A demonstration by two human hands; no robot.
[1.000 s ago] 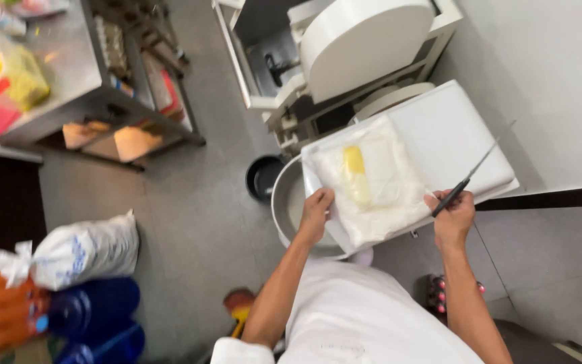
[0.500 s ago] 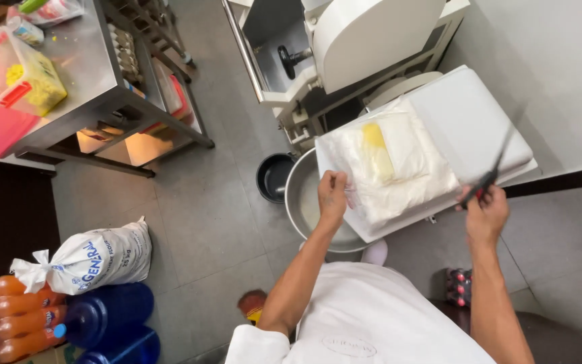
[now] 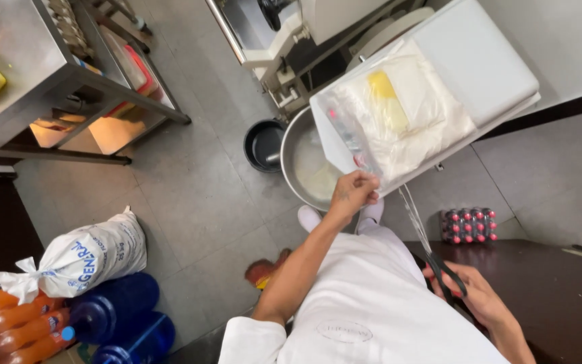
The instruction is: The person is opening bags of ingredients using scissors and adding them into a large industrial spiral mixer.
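At the near edge of the white board [image 3: 486,74], the left hand [image 3: 354,192] has its fingers pinched shut on the corner of a clear plastic bag [image 3: 399,114], though the fingertips themselves are turned away from the camera and the exact grip is hard to make out. The bag lies flat on the board, with a pale yellow block [image 3: 386,101] showing through the film; whether there is more than one bag layered there cannot be told. Lower right, the right hand [image 3: 474,293] has its fingers through the black handles of a pair of scissors [image 3: 432,246], whose thin blades point up toward the board edge and blur against the floor, so whether they are apart or together is unclear. The right wrist is cut off by the frame edge.

Beneath the board's near corner sits a round metal bowl [image 3: 304,168], partly hidden by the board, with something pale inside. Just beside it on the grey floor stands a small dark pan [image 3: 262,145]. A shrink-wrapped pack of small bottles [image 3: 467,224] rests on the floor to the right. At far left lie a tied white sack [image 3: 85,256], blue bottles [image 3: 112,307] and orange bottles [image 3: 8,323], cropped by the edge. A steel table [image 3: 28,61] fills the upper left, only partly in view.
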